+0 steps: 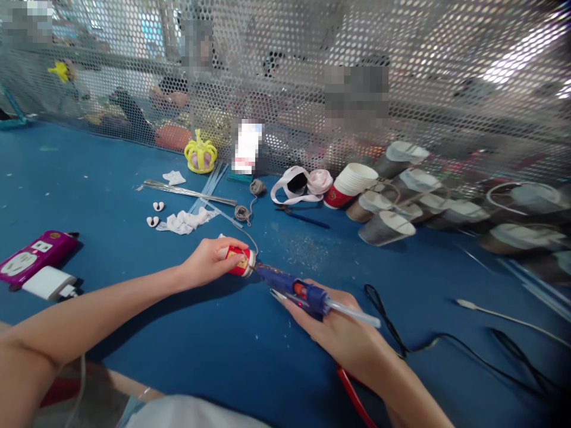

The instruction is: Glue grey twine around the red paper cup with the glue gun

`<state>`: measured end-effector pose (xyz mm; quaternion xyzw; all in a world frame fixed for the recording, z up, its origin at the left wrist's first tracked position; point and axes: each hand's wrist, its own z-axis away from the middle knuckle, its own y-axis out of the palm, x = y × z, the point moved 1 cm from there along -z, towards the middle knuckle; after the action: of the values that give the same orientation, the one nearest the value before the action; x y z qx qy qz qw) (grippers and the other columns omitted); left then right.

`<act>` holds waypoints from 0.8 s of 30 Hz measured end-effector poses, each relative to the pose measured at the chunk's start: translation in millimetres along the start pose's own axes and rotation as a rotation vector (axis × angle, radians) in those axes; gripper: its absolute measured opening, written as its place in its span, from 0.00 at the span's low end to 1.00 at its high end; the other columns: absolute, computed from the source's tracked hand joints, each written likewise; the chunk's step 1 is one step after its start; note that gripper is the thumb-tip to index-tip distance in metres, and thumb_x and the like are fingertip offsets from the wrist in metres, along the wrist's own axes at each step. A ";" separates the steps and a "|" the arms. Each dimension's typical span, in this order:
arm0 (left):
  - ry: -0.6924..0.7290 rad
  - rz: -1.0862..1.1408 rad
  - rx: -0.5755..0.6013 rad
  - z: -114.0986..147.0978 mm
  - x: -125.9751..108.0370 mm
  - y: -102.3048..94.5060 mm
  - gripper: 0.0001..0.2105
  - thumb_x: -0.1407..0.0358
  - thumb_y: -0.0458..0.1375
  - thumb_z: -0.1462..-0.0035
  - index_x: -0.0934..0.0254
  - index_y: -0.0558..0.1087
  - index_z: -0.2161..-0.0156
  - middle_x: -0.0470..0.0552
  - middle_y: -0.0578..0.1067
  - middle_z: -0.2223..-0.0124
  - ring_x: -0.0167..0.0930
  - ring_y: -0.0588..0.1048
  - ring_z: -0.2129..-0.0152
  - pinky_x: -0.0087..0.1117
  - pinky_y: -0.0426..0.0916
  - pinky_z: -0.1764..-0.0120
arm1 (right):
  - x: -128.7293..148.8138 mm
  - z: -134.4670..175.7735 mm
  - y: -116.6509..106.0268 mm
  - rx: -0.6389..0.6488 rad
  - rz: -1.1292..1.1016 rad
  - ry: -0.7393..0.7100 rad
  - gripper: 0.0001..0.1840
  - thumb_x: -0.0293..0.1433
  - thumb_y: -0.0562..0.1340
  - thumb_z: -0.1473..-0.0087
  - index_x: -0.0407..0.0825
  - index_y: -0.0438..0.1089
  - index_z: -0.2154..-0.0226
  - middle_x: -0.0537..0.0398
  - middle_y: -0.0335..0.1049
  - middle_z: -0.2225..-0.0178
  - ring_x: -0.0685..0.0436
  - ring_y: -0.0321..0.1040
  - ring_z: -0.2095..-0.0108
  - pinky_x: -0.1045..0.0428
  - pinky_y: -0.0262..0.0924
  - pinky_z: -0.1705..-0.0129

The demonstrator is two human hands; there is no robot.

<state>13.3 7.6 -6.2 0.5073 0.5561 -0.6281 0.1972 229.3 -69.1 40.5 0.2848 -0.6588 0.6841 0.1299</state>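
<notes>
My left hand (213, 259) is closed around a small red and white paper cup (241, 261), tipped on its side above the blue table. A grey yarn (242, 214) runs from its small ball toward the cup's rim. In my right hand (343, 324) is a blue hot glue gun (292, 287), its nozzle touching or very near the cup's rim. A clear glue stick (354, 312) sticks out of the gun's back. Below my right hand show red handles (355, 395) and silver tips; whether the hand also grips this tool I cannot tell.
Stacked paper cups (352, 181) and several grey-wrapped cups (386, 229) stand back right. White ribbon (289, 187), blue-handled pliers (307, 220), wires (190, 193) and a yellow crown-like piece (200, 156) lie behind. A purple power bank (38, 255) is left; black cable (446, 339) right. Perforated metal screen (285, 77) behind.
</notes>
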 end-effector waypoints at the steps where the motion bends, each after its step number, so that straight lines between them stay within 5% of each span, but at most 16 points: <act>1: 0.009 -0.004 0.000 0.1 -0.2 -0.4 0.14 0.62 0.53 0.48 0.67 0.73 0.59 0.54 0.78 0.62 0.31 0.75 0.68 0.30 0.68 0.64 | 0.8 0.2 -0.3 0.008 -0.004 0.001 0.10 0.37 0.57 0.50 0.50 0.71 0.72 0.58 0.72 0.77 0.48 0.67 0.78 0.55 0.60 0.76; 11: 0.039 -0.003 -0.008 2.7 -1.7 0.8 0.14 0.63 0.53 0.47 0.70 0.74 0.59 0.53 0.78 0.68 0.28 0.73 0.76 0.26 0.68 0.70 | 1.5 -4.2 -1.9 -0.008 0.000 0.058 0.14 0.40 0.56 0.50 0.49 0.64 0.80 0.59 0.65 0.83 0.50 0.59 0.83 0.55 0.57 0.81; 24: 0.075 -0.022 -0.008 3.9 -2.6 1.1 0.14 0.64 0.52 0.47 0.70 0.73 0.59 0.51 0.77 0.71 0.26 0.71 0.78 0.23 0.65 0.74 | -1.5 -7.1 -1.1 -0.003 -0.059 0.071 0.11 0.38 0.56 0.50 0.50 0.66 0.76 0.59 0.68 0.81 0.49 0.62 0.82 0.55 0.58 0.81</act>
<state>13.6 2.9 -5.0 0.5234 0.5711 -0.6086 0.1715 229.5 -61.8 40.7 0.2794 -0.6460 0.6888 0.1737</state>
